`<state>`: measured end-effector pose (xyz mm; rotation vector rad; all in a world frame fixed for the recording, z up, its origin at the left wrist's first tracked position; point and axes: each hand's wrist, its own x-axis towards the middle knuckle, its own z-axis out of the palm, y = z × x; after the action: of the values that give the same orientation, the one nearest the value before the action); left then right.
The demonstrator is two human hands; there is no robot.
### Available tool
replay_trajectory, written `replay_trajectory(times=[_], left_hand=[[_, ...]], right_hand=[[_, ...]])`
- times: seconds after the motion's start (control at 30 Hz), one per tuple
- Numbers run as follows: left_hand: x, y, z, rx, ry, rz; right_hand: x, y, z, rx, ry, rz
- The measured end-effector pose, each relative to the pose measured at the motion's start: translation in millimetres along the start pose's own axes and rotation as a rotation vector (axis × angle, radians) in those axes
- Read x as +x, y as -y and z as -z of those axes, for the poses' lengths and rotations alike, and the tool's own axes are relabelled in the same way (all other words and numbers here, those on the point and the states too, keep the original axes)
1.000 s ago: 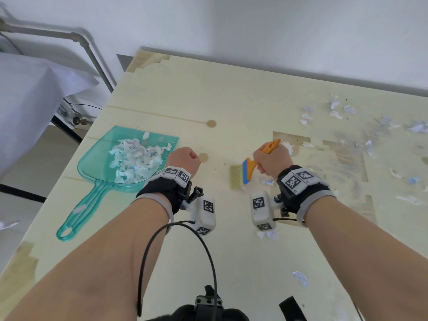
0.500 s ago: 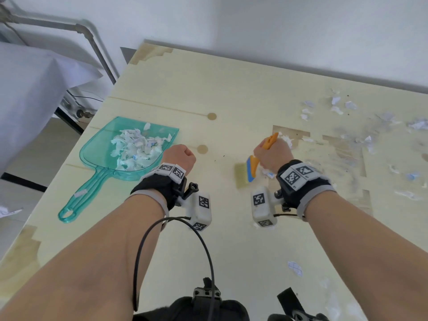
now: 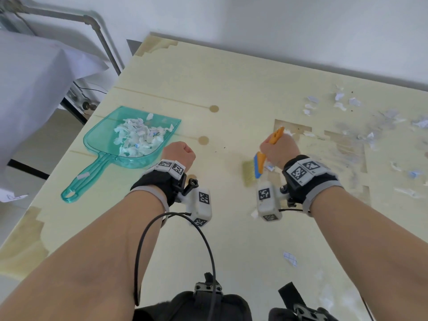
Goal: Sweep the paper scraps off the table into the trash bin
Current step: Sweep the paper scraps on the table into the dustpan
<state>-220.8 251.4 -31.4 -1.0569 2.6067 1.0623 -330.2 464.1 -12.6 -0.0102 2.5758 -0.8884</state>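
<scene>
A teal see-through dustpan [image 3: 97, 140] lies on the pale yellow table [image 3: 231, 84] at the left, with a heap of white paper scraps [image 3: 136, 137] in it. My left hand [image 3: 179, 154] is a closed fist just right of the pan, holding nothing and clear of its handle. My right hand [image 3: 279, 150] grips the orange handle of a small brush [image 3: 256, 169], whose straw bristles rest on the table. Loose paper scraps [image 3: 370, 133] lie scattered over the right side of the table. No trash bin is in view.
A white sheet [image 3: 30, 89] drapes over something left of the table, beside a grey metal pipe [image 3: 102, 35]. The table's left edge runs close to the dustpan handle. A single scrap [image 3: 290, 258] lies near the front. A white wall stands behind the table.
My right hand has drawn the brush a little toward me and to the right. My left fist and the dustpan have stayed put; the view has shifted slightly.
</scene>
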Motion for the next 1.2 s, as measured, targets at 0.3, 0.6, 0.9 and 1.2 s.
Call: replay_trajectory(times=[0.3, 0.6, 0.9, 1.2], left_hand=[[-16.1, -3.4, -9.5, -0.013, 0.009, 0.013], [-21.0, 6.0, -10.1, 0.006, 0.014, 0.043], [-26.3, 12.7, 0.2, 0.008, 0.043, 0.005], [-36.1, 32.6, 10.3, -0.009, 0.033, 0.006]], right_hand=[[-35.4, 16.6, -26.1, 0.209, 0.416, 0.12], [-23.4, -3.1, 12.0, 0.291, 0.057, 0.007], [-49.6, 5.5, -23.3, 0.043, 0.191, 0.051], [-75.5, 35.0, -38.7, 0.439, 0.265, 0.089]])
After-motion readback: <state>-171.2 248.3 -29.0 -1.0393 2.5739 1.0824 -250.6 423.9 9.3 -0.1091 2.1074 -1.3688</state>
